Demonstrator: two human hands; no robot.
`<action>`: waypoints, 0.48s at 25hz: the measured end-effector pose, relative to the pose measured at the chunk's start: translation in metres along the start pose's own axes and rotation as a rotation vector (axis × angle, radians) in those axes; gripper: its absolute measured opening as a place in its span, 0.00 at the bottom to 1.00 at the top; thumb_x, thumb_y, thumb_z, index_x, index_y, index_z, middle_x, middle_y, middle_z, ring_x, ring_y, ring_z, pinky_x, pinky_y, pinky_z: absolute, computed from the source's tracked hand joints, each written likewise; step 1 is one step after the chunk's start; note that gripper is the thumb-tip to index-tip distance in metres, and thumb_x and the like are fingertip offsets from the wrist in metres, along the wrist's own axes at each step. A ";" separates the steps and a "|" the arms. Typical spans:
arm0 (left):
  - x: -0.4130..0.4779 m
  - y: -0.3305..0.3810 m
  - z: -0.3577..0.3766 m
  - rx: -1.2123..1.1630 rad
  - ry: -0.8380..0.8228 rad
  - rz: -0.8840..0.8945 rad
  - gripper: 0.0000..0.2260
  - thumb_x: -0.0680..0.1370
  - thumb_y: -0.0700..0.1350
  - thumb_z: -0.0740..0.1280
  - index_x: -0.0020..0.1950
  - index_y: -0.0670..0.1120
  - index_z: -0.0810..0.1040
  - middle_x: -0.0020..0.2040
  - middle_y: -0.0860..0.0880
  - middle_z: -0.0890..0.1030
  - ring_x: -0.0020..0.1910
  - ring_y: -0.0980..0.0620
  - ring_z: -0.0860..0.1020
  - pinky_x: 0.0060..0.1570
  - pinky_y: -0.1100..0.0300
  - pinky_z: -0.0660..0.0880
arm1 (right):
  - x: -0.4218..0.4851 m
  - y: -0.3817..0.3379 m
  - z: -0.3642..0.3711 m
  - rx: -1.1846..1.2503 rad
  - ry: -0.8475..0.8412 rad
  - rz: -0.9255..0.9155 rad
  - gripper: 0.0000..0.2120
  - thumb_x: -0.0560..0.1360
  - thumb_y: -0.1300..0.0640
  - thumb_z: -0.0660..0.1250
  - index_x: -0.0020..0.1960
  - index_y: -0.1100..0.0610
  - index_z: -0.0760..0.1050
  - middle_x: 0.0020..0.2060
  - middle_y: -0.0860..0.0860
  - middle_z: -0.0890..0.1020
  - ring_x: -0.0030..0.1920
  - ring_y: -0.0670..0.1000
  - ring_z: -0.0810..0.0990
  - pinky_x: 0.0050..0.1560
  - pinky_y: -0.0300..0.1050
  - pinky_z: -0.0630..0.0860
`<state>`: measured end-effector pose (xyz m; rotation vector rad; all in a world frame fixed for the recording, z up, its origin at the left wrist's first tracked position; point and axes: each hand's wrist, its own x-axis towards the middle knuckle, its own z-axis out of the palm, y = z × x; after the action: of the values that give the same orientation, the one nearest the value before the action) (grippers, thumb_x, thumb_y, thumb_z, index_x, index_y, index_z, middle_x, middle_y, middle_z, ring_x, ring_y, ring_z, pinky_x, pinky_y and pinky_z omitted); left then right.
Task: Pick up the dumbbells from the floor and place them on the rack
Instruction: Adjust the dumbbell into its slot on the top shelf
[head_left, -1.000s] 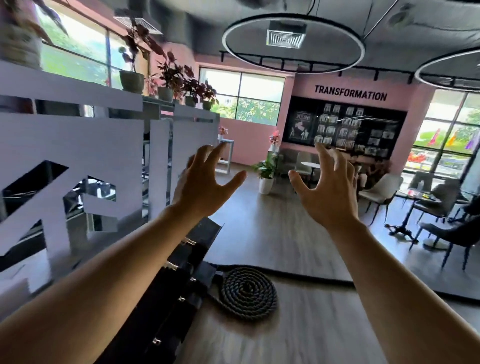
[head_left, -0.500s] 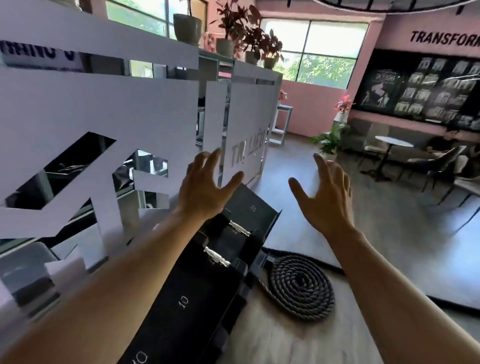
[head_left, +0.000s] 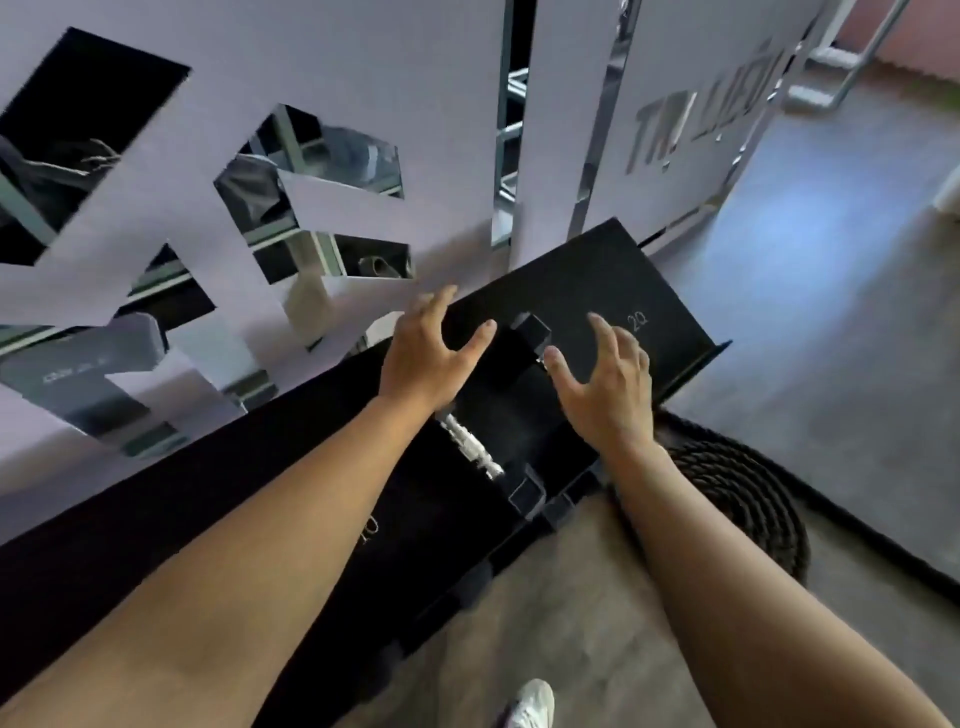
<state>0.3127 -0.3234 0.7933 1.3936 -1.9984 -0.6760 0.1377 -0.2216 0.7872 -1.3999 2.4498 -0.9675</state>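
Observation:
A black dumbbell rack slants along the white cut-out partition, its top printed with "20". On it lies a black hex dumbbell with a silver handle. Another black hex head pokes up between my hands. My left hand hovers over the rack with fingers spread and holds nothing. My right hand is spread the same way, just right of that head, also empty. I see no dumbbell on the floor.
A white partition with cut-out shapes and mirror panels stands right behind the rack. A coiled black battle rope lies on the floor to the rack's right. My white shoe shows at the bottom edge. Grey floor spreads to the right.
My view has tipped down from the room to the rack. Both hands have dropped toward the rack top, still spread and empty.

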 end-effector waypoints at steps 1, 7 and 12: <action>0.002 -0.015 0.017 0.019 -0.023 -0.053 0.34 0.74 0.66 0.63 0.74 0.50 0.65 0.72 0.45 0.68 0.71 0.47 0.66 0.64 0.53 0.65 | 0.001 0.013 0.022 0.018 -0.055 0.018 0.33 0.75 0.35 0.62 0.74 0.51 0.63 0.71 0.56 0.69 0.71 0.59 0.65 0.71 0.56 0.63; 0.019 -0.110 0.094 0.234 -0.141 -0.297 0.39 0.72 0.67 0.66 0.77 0.52 0.58 0.75 0.45 0.62 0.72 0.43 0.62 0.62 0.48 0.69 | -0.014 0.079 0.156 0.106 -0.372 0.270 0.31 0.78 0.36 0.58 0.73 0.55 0.67 0.71 0.55 0.71 0.71 0.56 0.67 0.68 0.52 0.67; 0.045 -0.152 0.123 0.401 -0.215 -0.273 0.39 0.68 0.67 0.69 0.74 0.51 0.65 0.71 0.45 0.69 0.65 0.41 0.70 0.53 0.48 0.73 | -0.022 0.104 0.216 0.163 -0.429 0.445 0.21 0.80 0.47 0.56 0.67 0.56 0.73 0.66 0.56 0.76 0.66 0.59 0.72 0.64 0.53 0.68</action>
<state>0.3089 -0.4064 0.6110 1.9270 -2.2195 -0.5810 0.1690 -0.2650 0.5527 -0.8449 2.1619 -0.6625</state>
